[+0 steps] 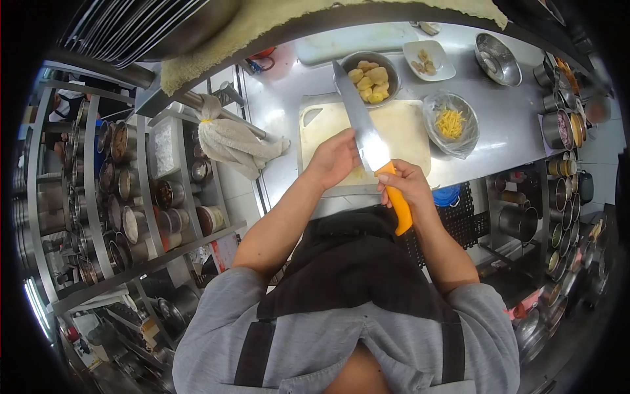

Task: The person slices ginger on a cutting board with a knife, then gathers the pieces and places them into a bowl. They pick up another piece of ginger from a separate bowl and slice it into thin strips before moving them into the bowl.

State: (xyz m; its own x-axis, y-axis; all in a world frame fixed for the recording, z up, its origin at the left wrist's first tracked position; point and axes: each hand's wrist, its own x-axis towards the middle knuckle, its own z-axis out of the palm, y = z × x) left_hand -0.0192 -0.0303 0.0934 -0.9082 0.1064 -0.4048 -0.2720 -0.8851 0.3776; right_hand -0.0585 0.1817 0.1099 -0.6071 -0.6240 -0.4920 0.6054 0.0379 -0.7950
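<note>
A large knife (366, 134) with an orange handle is held up over a cream cutting board (318, 141), its tip over a metal bowl (398, 97) of peeled yellow pieces. My right hand (405, 184) is closed around the top of the handle, near the blade. At the left side of the blade is my left hand (335, 157), its fingers by the metal; whether they grip it is hard to tell. Right of the board, a plastic-lined bowl (471, 141) holds thin yellow strips.
Behind stand a white square dish (447, 69) with small brown pieces, a metal colander (499, 59) and a pale board (354, 41). A cloth (226, 134) hangs at the left. Shelves with pots (134, 223) line the left; more containers (558, 130) stand on the right.
</note>
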